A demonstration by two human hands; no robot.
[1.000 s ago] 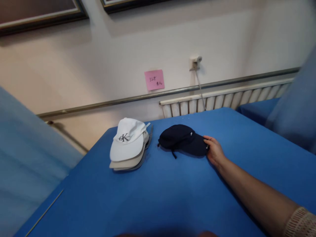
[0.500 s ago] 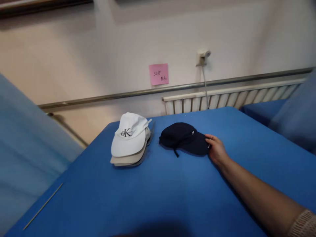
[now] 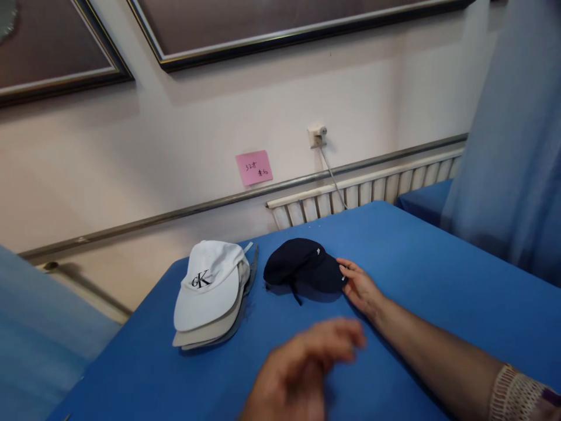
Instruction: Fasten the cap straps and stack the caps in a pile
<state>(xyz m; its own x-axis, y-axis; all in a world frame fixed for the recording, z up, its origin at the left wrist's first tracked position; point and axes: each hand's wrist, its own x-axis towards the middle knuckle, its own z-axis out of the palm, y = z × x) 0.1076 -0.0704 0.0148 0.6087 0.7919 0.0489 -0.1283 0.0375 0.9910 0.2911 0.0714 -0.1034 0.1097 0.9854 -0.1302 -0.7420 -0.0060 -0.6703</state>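
Note:
My right hand (image 3: 360,286) reaches in from the right and grips the brim edge of a dark navy cap (image 3: 302,266). The cap rests on the blue-covered bed (image 3: 377,362), its brim facing right and its strap hanging at the front. My left hand (image 3: 302,362) is raised at the bottom middle, in front of the navy cap and apart from it. It looks blurred, with the fingers loosely bent and nothing in them. Left of the navy cap lies a stack of caps, topped by a white cap (image 3: 210,286) with black "CK" letters. Beige and grey brims show beneath it.
Behind the bed run a metal rail (image 3: 175,215) and a white radiator (image 3: 363,190). A pink note (image 3: 254,168) and a socket (image 3: 317,137) with a cable are on the wall. Blue curtains (image 3: 512,146) hang at both sides.
My left hand has come into view from the bottom. My right hand keeps hold of the navy cap's brim. The view has tilted up and turned right, bringing picture frames into sight.

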